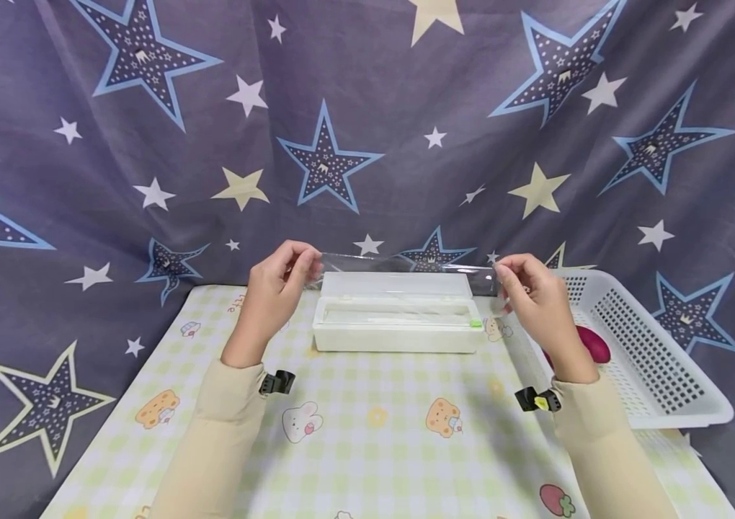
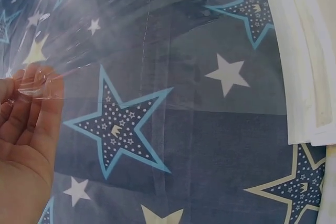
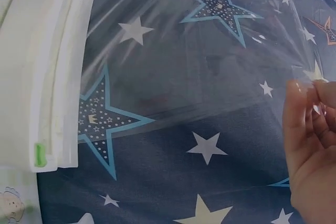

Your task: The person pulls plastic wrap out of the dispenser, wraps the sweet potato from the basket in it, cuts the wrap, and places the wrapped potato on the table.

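Note:
A sheet of clear plastic wrap [image 1: 400, 264] is stretched between the two hands, above and behind a white wrap dispenser box [image 1: 393, 339]. The left hand [image 1: 279, 285] pinches one corner between thumb and fingers; in the left wrist view the wrap [image 2: 142, 51] fans out from the fingertips [image 2: 39, 80]. At the other corner, the right hand [image 1: 536, 292] pinches the film the same way, and the right wrist view shows the wrap [image 3: 210, 72] pulled smooth. The dispenser's lid [image 1: 396, 285] stands raised, and a green slider [image 1: 475, 324] sits at its right end.
A white perforated basket [image 1: 653, 360] stands on the right, partly behind the right forearm, with a dark pinkish-red round item [image 1: 593, 344] in it. A checked tablecloth [image 1: 367, 447] covers the table. Behind it hangs a star-patterned curtain [image 1: 374, 86].

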Available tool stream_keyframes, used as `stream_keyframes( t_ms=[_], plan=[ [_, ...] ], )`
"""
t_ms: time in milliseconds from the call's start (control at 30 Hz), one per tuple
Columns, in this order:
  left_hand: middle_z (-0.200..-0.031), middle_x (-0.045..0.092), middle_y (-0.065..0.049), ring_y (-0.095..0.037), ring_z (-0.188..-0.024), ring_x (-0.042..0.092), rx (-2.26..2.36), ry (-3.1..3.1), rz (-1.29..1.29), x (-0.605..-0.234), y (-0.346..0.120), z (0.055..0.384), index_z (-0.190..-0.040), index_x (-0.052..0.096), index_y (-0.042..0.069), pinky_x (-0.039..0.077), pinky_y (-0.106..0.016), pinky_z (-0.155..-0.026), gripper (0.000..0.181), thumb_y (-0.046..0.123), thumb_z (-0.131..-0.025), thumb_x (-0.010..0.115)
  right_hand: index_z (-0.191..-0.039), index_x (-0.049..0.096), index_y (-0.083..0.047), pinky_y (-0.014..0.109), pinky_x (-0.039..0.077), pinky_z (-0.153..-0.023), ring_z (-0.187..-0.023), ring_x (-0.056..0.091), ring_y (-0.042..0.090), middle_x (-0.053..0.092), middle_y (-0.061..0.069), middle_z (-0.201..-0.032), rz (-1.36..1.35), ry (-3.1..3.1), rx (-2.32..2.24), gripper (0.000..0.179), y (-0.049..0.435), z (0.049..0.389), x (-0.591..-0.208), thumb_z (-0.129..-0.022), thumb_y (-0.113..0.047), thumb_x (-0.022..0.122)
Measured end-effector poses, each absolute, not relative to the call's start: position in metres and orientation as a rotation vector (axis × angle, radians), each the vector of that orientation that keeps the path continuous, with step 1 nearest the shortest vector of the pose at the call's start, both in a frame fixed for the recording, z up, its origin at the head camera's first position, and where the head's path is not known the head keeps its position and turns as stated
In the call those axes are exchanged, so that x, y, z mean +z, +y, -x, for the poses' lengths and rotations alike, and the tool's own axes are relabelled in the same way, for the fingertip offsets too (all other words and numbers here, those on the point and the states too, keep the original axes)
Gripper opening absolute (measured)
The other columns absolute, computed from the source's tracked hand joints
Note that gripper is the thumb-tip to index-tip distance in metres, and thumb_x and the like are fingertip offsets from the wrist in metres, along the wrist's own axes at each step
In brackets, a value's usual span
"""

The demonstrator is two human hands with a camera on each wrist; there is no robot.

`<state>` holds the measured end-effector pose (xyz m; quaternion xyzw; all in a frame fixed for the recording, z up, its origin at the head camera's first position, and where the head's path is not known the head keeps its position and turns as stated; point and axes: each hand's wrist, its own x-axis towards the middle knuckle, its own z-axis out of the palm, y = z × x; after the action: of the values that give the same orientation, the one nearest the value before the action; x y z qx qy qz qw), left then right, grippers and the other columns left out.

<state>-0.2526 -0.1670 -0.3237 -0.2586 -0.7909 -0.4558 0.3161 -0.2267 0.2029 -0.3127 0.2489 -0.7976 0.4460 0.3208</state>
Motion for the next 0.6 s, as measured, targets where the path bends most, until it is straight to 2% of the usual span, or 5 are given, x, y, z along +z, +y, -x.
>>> stream_keyframes(
  t_ms=[267,600],
  plan=[
    [-0.087,0.068,-0.002,-0.012,-0.075,0.066,-1.249,-2.081,0.704,-0.341,-0.168,0.252,-0.103,0.067,0.003,0.057,-0.023,-0.067,0.018,0.016,-0.105,0.054,-0.098,0.063,0.009,0.025,0.05,-0.042,-0.052,0.053,0.021,0.056,0.014,-0.067,-0.666,-2.135,1.213,0.004,0.204,0.221,-0.323,-0.096,0.01,0.059],
    [-0.088,0.068,-0.005,-0.015,-0.077,0.067,-1.341,-2.116,0.67,-0.353,-0.165,0.252,-0.104,0.067,0.004,0.059,-0.026,-0.066,0.019,0.017,-0.106,0.053,-0.102,0.063,0.008,0.03,0.048,-0.037,-0.046,0.052,0.026,0.057,0.018,-0.066,-0.66,-2.202,1.324,0.007,0.207,0.216,-0.338,-0.098,0.008,0.057]
  ],
)
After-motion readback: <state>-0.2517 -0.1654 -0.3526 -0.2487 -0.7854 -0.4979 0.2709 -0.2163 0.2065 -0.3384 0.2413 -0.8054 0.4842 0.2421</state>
